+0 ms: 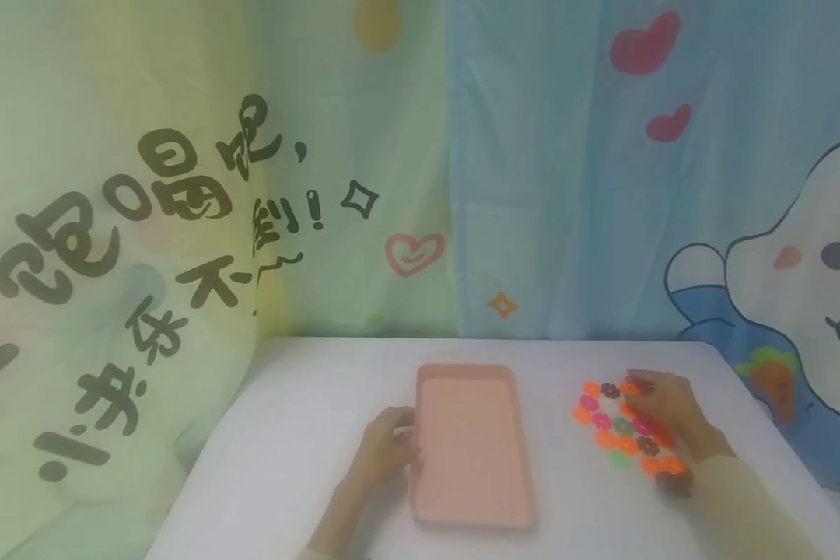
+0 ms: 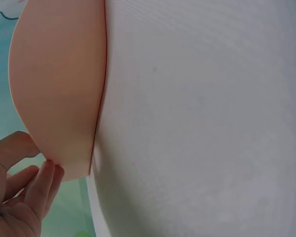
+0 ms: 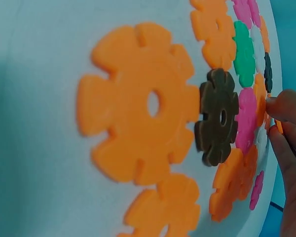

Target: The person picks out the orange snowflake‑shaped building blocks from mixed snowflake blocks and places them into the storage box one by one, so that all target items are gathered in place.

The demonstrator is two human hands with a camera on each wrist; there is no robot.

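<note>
A shallow pink tray point(image 1: 470, 447) lies on the white table. My left hand point(image 1: 388, 445) is at its left side, thumb and fingertips pinching the rim; the left wrist view shows the tray's outer wall point(image 2: 59, 84) beside that hand point(image 2: 22, 190). To the right is a loose group of flower-shaped plastic discs in orange, pink, green, brown and white. My right hand point(image 1: 661, 400) reaches over the group's far right side. Its thumb and finger point(image 3: 285, 106) pinch a small orange disc point(image 3: 279, 127), mostly hidden. Nearest the right wrist camera lie a large-looking orange disc point(image 3: 128, 123) and a brown disc point(image 3: 218, 117).
The white table point(image 1: 308, 420) ends at a back edge against a printed curtain point(image 1: 532, 194) with hearts and a cartoon animal. Another curtain point(image 1: 77, 350) with dark lettering hangs along the left side. Table surface separates the tray from the discs.
</note>
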